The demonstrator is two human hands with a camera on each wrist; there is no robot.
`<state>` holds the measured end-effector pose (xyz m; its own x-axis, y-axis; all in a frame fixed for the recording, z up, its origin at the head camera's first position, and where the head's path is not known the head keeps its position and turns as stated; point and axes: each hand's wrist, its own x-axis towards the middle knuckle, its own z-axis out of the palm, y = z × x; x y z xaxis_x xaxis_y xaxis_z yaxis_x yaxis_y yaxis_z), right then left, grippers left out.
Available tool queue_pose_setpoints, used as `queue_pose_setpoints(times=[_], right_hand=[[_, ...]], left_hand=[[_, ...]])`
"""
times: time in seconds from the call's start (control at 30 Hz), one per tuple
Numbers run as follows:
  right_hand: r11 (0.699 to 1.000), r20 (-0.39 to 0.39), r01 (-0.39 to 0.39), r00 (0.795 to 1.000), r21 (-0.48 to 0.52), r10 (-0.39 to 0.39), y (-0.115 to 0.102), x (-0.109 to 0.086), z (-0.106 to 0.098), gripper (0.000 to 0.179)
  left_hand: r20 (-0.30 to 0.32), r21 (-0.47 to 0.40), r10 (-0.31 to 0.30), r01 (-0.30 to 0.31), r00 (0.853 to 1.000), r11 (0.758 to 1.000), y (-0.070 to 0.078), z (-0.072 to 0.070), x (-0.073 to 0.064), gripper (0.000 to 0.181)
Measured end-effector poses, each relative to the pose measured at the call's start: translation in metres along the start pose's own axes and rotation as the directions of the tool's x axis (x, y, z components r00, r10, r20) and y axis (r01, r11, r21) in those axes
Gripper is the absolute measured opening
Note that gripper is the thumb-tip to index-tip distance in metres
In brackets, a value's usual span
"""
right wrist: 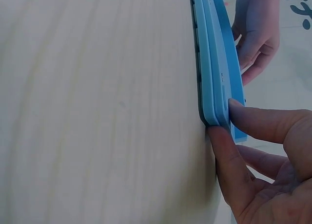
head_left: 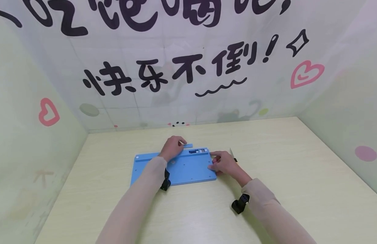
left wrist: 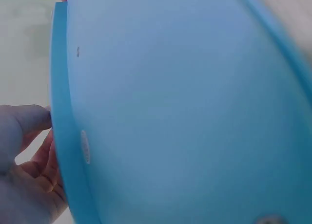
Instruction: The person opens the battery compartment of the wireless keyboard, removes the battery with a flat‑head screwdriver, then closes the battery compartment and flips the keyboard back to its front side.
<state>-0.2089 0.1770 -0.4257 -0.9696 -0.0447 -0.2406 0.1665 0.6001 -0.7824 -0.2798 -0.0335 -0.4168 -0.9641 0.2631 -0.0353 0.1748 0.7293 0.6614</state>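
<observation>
A flat blue board (head_left: 188, 169) with a raised strip along its far side lies on the table. Near the strip's right end, an uncovered slot (head_left: 197, 151) holds small dark and white pieces. Reaching over the far edge, my left hand (head_left: 173, 147) has its fingertips at a small blue strip (head_left: 188, 145) and seems to pinch it. In the left wrist view, the board's rail partly hides those fingers. My right hand (right wrist: 273, 160) grips the board's right end, thumb on top and a finger underneath.
Behind the right hand lies a thin pointed tool (head_left: 232, 154) with a dark part, partly hidden by the hand. Pale walls with printed writing and hearts enclose the table (head_left: 109, 210) at the back and sides. Black cameras (head_left: 241, 204) sit on both wrists.
</observation>
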Motion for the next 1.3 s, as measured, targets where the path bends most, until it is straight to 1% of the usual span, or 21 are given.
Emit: queue_pose_setpoints(times=[0.27,0.53,0.6,0.73,0.83,0.97,1.17,1.3], right_hand=[[1.0,0.001,0.01,1.0,-0.009,-0.01,0.0,0.001,0.001,0.059],[1.0,0.007,0.003,1.0,-0.002,-0.003,0.001,0.002,0.004,0.058],[1.0,0.008,-0.001,1.0,-0.001,0.001,0.002,0.002,0.005,0.059],[1.0,0.009,0.003,1.0,0.003,-0.003,0.001,0.002,0.005,0.058],[1.0,0.012,0.007,1.0,0.01,-0.007,0.001,0.002,0.005,0.058],[1.0,0.017,0.011,1.0,0.013,-0.011,0.0,0.002,0.002,0.059],[1.0,0.015,0.002,1.0,0.007,-0.002,0.0,0.001,-0.002,0.059],[1.0,0.033,0.018,0.999,0.001,-0.018,-0.001,0.001,-0.005,0.057]], left_hand=[[0.026,0.02,0.019,-0.02,0.999,1.0,0.002,-0.003,-0.004,0.019],[0.08,-0.01,0.03,-0.029,0.996,1.0,0.0,-0.003,-0.012,0.014],[0.081,-0.024,0.039,-0.037,0.996,0.999,-0.002,-0.003,-0.014,0.014],[0.071,-0.049,0.076,-0.072,0.995,0.996,-0.006,-0.004,-0.017,0.014],[0.064,-0.079,0.086,-0.081,0.994,0.994,-0.007,-0.005,-0.02,0.015],[0.068,-0.111,0.076,-0.068,0.995,0.991,-0.008,-0.005,-0.021,0.016],[0.082,-0.127,0.059,-0.048,0.995,0.991,-0.005,-0.003,-0.02,0.017],[0.085,-0.133,0.05,-0.039,0.995,0.99,-0.004,-0.004,-0.021,0.016]])
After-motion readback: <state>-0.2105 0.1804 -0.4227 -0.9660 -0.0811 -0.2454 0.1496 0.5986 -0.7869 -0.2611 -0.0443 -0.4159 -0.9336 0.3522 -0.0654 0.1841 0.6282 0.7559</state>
